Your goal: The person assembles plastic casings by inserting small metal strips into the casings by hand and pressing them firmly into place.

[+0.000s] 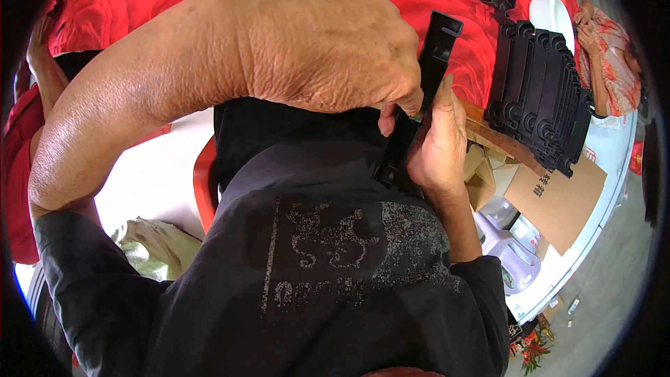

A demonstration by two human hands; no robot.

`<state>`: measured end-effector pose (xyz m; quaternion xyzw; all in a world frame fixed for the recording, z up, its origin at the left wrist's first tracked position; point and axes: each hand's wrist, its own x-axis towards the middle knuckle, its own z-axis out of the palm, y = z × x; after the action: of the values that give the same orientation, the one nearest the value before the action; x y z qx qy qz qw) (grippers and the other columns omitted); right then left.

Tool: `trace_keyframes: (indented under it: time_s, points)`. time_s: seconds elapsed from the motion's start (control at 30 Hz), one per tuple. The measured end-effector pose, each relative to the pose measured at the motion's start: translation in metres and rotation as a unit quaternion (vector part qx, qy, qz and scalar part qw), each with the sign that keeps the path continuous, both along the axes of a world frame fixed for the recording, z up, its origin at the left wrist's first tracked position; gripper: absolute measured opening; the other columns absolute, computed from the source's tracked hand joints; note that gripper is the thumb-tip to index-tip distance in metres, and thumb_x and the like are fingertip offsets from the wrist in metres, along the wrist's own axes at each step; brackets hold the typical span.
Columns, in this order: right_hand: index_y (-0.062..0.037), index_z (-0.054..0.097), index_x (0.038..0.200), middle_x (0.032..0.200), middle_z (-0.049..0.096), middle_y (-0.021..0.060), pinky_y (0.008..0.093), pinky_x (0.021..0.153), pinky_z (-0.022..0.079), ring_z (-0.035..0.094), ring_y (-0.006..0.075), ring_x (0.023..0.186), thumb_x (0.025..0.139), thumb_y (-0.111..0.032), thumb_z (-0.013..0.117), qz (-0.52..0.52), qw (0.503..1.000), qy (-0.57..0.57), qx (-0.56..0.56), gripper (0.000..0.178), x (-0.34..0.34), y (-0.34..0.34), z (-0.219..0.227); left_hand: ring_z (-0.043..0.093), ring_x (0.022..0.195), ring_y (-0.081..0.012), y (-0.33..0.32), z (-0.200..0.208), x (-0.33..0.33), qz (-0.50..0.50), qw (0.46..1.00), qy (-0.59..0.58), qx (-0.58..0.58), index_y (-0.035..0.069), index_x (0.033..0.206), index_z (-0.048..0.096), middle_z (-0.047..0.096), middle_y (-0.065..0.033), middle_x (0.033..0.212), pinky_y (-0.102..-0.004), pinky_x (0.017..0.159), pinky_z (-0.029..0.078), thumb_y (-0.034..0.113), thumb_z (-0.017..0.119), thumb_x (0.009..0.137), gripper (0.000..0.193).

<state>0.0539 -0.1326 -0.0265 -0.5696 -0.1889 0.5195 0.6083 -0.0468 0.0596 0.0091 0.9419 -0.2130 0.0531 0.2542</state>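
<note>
Head view: one long, narrow, black plastic channel-shaped piece point(433, 57) is held aslant before the torso, its far end over the red rose-patterned cloth point(476, 56), its near end close to the black printed shirt point(328, 237). Right hand point(440, 141): grasping the piece, palm and fingers along its right side. Left hand point(328, 45): reached across, fingers bent at the channel's middle; whether they pinch anything cannot be told, as the hand hides the contact. A stack of black plastic parts with hooked ends point(537, 91) sits to the right.

Assessment: the step appears to be finger work inside the channel. Advised: brace the piece firmly in the right palm, apply even left-finger pressure, avoid twisting the thin walls, and tilt the channel so the contact point is visible.
</note>
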Motion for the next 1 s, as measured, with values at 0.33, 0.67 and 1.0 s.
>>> trace_keyframes:
  time_s: [0.33, 0.67, 1.0]
  points:
    - [0.0014, 0.057, 0.117, 0.091, 0.065, 0.0114, 0.0313, 0.066, 0.049, 0.062, 0.0182, 0.075, 0.106, -0.044, 0.034, -0.057, 0.998, 0.004, 0.01, 0.052, -0.002, -0.002, 0.008, 0.069, 0.076, -0.0265, -0.007, 0.0, -0.011, 0.006, 1.0, 0.008, -0.013, 0.015, 0.111, 0.068, 0.067, -0.0064, 0.092, -0.0374, 0.061, 0.054, 0.014, 0.057, 0.085, 0.028]
    - [0.0, 0.056, 0.119, 0.101, 0.066, 0.0096, 0.0311, 0.073, 0.051, 0.064, 0.0178, 0.082, 0.107, -0.043, 0.034, 0.035, 0.998, -0.021, 0.043, 0.05, -0.005, -0.003, 0.012, 0.069, 0.073, -0.0223, -0.014, 0.016, -0.023, 0.043, 0.997, 0.012, 0.059, 0.017, 0.115, 0.069, 0.066, -0.0048, 0.088, -0.0339, 0.058, 0.053, 0.014, 0.059, 0.084, 0.032]
    - [0.0026, 0.059, 0.109, 0.083, 0.064, 0.009, 0.0267, 0.062, 0.048, 0.059, 0.014, 0.067, 0.108, -0.042, 0.027, 0.011, 0.999, -0.051, 0.01, 0.055, -0.007, -0.004, 0.006, 0.067, 0.067, -0.0205, -0.017, 0.005, -0.019, 0.059, 0.996, 0.007, 0.063, 0.02, 0.116, 0.069, 0.065, -0.0054, 0.086, -0.0326, 0.054, 0.053, 0.015, 0.059, 0.084, 0.034]
